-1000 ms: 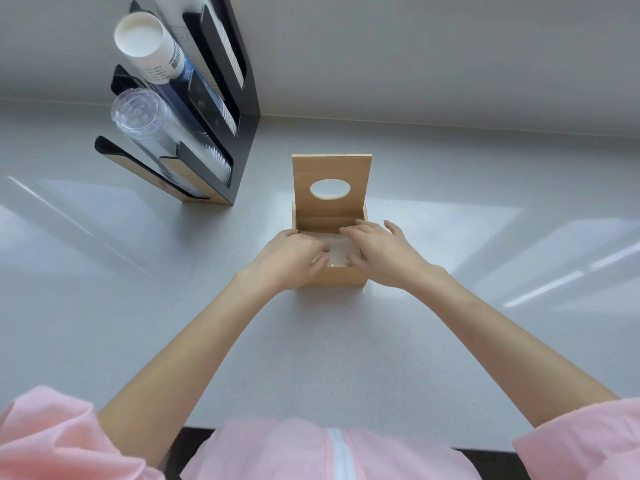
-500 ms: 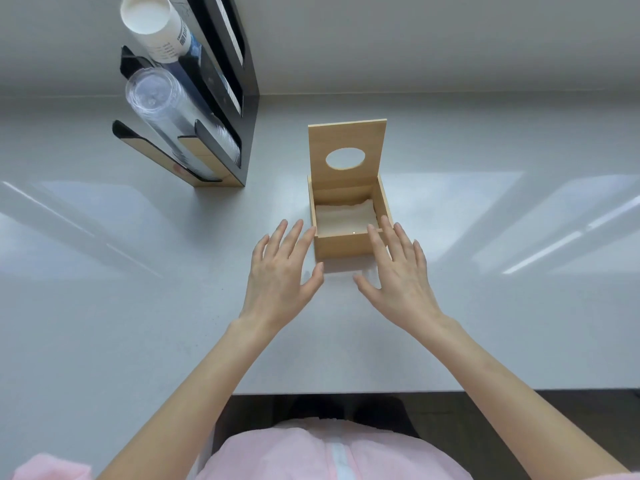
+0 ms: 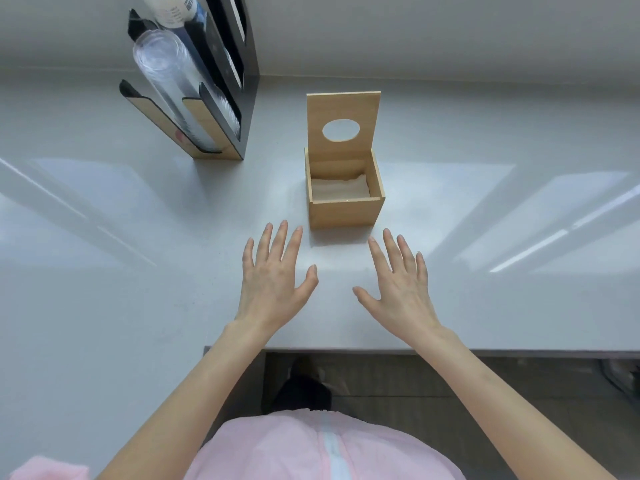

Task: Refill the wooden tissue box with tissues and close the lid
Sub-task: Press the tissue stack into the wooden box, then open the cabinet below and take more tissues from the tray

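On the table (image 3: 104, 306) the wooden tissue box (image 3: 346, 213) stood with its lid (image 3: 343, 126) upright and white tissues (image 3: 339, 189) inside. Near its front, the left hand (image 3: 273, 282) and right hand (image 3: 401, 289) were spread flat, fingers splayed, each grip empty and clear of the box.

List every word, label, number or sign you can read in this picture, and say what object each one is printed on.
None can be read with confidence.
White paper cup stack in the black cup dispenser: dark print, possibly a barcode, too small and blurred to read.
Wooden base of the dispenser: a small pinkish mark, unreadable.
Wooden tissue box and its open lid: no text.
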The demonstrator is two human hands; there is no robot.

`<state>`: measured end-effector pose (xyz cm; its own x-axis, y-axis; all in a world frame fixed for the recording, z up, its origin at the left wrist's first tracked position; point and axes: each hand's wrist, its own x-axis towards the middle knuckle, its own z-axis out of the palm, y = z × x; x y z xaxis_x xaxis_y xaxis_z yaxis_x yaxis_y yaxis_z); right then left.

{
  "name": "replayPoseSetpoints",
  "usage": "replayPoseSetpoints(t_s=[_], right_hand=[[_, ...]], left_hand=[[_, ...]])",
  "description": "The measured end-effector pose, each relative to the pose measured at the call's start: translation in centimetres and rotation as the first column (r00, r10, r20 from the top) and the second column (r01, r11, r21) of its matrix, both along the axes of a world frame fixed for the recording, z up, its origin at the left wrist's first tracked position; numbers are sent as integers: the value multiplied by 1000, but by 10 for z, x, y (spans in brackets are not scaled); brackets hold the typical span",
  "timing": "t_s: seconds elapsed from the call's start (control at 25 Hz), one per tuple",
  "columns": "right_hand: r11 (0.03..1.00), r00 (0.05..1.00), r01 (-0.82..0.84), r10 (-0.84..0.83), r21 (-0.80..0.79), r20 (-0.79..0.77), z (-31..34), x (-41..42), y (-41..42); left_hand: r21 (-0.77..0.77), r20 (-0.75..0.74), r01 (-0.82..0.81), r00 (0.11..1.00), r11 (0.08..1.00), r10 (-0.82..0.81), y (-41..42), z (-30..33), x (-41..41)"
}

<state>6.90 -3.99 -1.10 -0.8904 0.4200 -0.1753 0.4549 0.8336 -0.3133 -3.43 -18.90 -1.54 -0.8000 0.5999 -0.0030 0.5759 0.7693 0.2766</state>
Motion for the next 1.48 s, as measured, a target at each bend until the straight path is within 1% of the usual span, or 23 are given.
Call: replayPoseSetpoints(t_s=[0.12,0.28,0.4,0.56,0.76,0.88,1.24,1.4,1.48], right_hand=[[997,997,-65,63,30,50,-1,21,-3],[990,989,-138,136,36,59,-4,53,-6],[981,980,-191,188,44,63,-8,79,-8],[963,962,-267,264,42,68,-13,114,-15],[946,945,-322,318,45,75,-17,146,-25],[941,940,-336,333,45,75,-18,157,-32],[936,932,-352,348,22,100,-17,158,-68],[950,946,-311,312,-22,91,-26,146,-80],[952,949,-306,307,-30,68,-35,140,-83]], left_hand=[[-48,5,-71,997,996,71,-8,1,28],[-98,16,-148,988,984,151,-19,-5,73],[-95,20,-194,980,976,197,-29,-11,109],[-53,16,-243,970,969,244,-39,-20,157],[-65,3,-273,962,960,274,-47,-28,196],[-78,25,-269,962,960,272,-52,-28,205],[-157,67,-192,977,969,204,-75,-20,198],[-197,103,-106,986,975,128,-81,-30,192],[-189,107,-68,990,980,89,-83,-40,186]])
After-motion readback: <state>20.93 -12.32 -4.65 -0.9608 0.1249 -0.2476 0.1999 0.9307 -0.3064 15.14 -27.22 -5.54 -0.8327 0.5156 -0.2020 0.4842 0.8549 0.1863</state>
